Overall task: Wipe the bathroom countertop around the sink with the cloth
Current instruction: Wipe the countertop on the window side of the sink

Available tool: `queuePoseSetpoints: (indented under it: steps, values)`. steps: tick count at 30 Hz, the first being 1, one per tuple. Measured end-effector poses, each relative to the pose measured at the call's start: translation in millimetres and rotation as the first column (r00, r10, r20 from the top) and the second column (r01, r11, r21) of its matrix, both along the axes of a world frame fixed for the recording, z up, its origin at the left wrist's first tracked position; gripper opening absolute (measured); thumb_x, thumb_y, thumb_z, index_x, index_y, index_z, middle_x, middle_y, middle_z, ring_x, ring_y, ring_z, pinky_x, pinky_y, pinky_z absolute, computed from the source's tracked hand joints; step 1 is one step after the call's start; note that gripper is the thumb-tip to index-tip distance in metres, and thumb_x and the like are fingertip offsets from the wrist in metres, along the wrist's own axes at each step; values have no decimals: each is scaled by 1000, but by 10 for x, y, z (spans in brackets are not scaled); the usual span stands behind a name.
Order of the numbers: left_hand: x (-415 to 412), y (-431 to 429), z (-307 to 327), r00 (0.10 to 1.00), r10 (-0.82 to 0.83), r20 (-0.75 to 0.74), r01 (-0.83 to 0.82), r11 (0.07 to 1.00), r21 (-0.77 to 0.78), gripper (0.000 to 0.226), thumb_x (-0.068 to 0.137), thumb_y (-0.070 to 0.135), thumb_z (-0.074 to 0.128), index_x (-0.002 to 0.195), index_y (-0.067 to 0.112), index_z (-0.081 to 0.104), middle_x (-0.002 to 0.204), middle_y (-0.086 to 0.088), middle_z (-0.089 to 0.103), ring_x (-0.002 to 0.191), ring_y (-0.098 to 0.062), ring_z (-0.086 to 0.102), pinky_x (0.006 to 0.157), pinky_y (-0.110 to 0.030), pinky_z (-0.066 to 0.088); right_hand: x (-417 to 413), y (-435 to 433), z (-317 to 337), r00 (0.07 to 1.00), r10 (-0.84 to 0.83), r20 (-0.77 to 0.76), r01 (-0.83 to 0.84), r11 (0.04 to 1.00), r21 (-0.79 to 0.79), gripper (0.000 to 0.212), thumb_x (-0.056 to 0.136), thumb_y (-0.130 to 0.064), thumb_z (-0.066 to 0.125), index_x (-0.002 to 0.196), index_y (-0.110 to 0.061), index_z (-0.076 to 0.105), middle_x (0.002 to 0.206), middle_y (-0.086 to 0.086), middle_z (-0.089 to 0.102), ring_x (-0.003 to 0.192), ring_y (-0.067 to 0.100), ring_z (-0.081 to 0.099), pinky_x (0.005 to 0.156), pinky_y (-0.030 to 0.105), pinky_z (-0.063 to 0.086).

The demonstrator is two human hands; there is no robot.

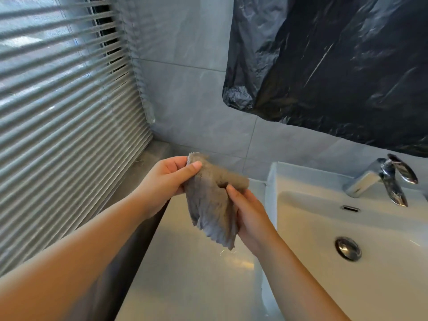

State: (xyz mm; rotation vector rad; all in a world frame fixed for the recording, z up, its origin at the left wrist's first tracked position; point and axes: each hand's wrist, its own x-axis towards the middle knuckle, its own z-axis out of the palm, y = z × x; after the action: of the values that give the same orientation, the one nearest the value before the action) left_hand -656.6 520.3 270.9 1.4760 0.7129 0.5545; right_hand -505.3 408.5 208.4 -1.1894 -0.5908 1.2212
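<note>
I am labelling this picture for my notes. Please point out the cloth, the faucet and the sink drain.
cloth (212, 205): head view, middle of the hanging grey fabric.
faucet (363, 181): head view, on its chrome body.
sink drain (348, 248): head view, centre of the chrome plug.

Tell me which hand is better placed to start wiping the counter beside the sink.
Probably the right hand: it grips the cloth at its bunched middle and sits lower, nearer the countertop left of the sink. The left hand only pinches a top corner.
</note>
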Motion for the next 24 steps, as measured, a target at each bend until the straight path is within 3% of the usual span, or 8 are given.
queuePoseSetpoints:
  steps: [4, 8, 10, 13, 17, 20, 22, 24]
  values:
    - [-132, 177, -150, 963, 188, -194, -146, 966, 213, 36, 87, 38, 61, 94, 3, 64, 90, -19, 69, 86, -31, 68, 80, -48, 57, 5, 105, 49, 963, -270, -2, 270, 963, -14, 49, 83, -15, 69, 127, -20, 49, 111, 9, 69, 103, 20, 66, 84, 36, 52]
    - [-216, 229, -287, 879, 425, -218, -327, 868, 373, 35, 82, 36, 69, 107, 21, 51, 69, 0, 69, 69, -5, 67, 66, -26, 54, -106, 166, 39, 885, -382, 267, 397, 918, 0, 57, 78, -10, 74, 126, -26, 49, 91, 9, 71, 88, 17, 67, 81, 31, 53]
    - [-282, 270, -334, 910, 342, -233, -234, 890, 391, 42, 79, 35, 71, 114, 27, 49, 69, 0, 70, 70, -1, 66, 67, -20, 49, -140, 164, 48, 804, -407, 433, 410, 907, 92, 54, 79, -9, 74, 124, -29, 52, 86, 11, 68, 82, 16, 65, 74, 21, 52]
    - [-380, 305, -357, 911, 192, -365, -19, 904, 428, 49, 69, 38, 80, 112, 32, 58, 85, 9, 69, 80, -5, 66, 72, -24, 54, -146, 133, 118, 747, -349, 566, 317, 935, 158, 51, 81, -3, 70, 125, -25, 58, 107, 2, 68, 99, 12, 64, 79, 14, 52]
    - [-423, 301, -314, 875, 188, -446, 141, 782, 607, 20, 73, 33, 78, 87, 34, 64, 77, 15, 61, 71, 0, 56, 58, -10, 38, -178, 86, 168, 582, -221, 783, 227, 968, 104, 36, 81, -3, 70, 111, -21, 69, 104, -8, 68, 96, 2, 62, 84, 14, 50]
    - [-434, 383, -351, 881, 203, -426, 158, 724, 672, 14, 71, 41, 76, 74, 34, 65, 88, 15, 51, 80, -2, 50, 64, -14, 38, -111, 55, 203, 403, -178, 898, 187, 976, 110, 12, 84, -14, 68, 92, -24, 69, 94, -13, 62, 91, 1, 57, 79, 11, 45]
    - [-448, 423, -321, 940, 91, -328, 72, 889, 453, 17, 74, 38, 76, 83, 26, 68, 98, 15, 57, 89, -2, 56, 75, -19, 46, -59, 27, 255, 505, -128, 853, 168, 985, 48, 2, 89, -23, 62, 90, -22, 64, 97, -13, 56, 95, 2, 54, 83, 16, 44]
    - [-429, 390, -285, 985, -83, -149, 88, 996, 22, 26, 79, 37, 73, 94, 17, 68, 95, 5, 67, 91, -10, 65, 83, -31, 52, -70, 10, 281, 764, -86, 639, 125, 992, -16, 9, 94, -28, 55, 90, -22, 61, 92, -10, 60, 92, 6, 58, 86, 30, 48]
